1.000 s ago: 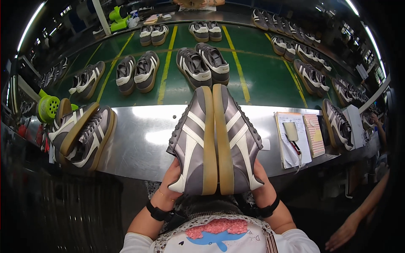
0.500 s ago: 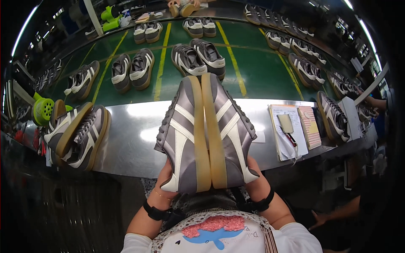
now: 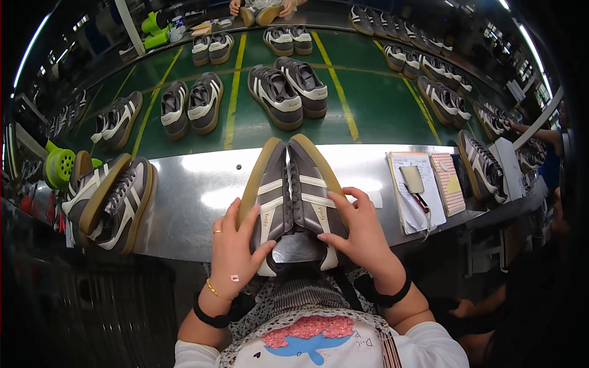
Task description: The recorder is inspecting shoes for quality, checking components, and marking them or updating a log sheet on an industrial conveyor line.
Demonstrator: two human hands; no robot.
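Two grey sneakers with cream stripes and gum soles are between my hands at the near edge of the metal bench. Their toes point away from me, their laces face each other and their soles face outward. My left hand (image 3: 236, 248) grips the left sneaker (image 3: 269, 190), fingers along the sole side and thumb near the heel opening. On the right sneaker (image 3: 314, 184), my right hand (image 3: 362, 236) has its fingers on the outer side and its thumb by the heel. Whether the shoes rest fully on the bench, I cannot tell.
Beyond the metal bench (image 3: 184, 227) runs a green belt (image 3: 245, 135) with yellow lines and several sneaker pairs. More sneakers (image 3: 116, 202) lean together at left. An open notebook (image 3: 414, 184) with a pen lies at right, beside a sneaker (image 3: 481, 165). Another person's hands (image 3: 285, 7) hold shoes at the far side.
The two sneakers, held up sole to sole before, have turned so their laces face each other and their soles face outward. They are lower, and my hands now show on their outer sides.
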